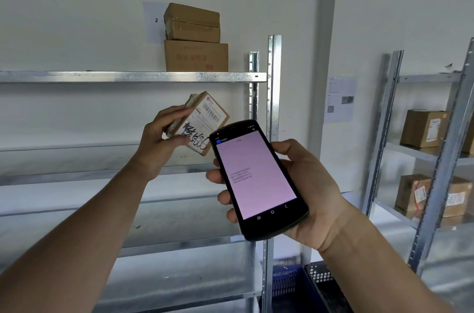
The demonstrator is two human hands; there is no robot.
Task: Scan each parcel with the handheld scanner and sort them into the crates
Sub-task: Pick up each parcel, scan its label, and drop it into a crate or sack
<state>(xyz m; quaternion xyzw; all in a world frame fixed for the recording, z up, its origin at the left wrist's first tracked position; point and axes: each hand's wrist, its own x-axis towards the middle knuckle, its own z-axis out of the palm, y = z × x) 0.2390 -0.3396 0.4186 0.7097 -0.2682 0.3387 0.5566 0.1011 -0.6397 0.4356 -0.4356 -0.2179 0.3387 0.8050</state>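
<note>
- The right hand (302,197) wraps its fingers round the handheld scanner (256,179), screen tilted up toward the eye, likely so the listed codes can be read.
- At ten o'clock of it, the left hand (159,138) grips a small parcel (202,120), label facing the scanner for a read.
- Two stacked boxes (195,38) sit at twelve o'clock on the shelf (102,76).
- Crates (287,282) stand low at six o'clock.
</note>
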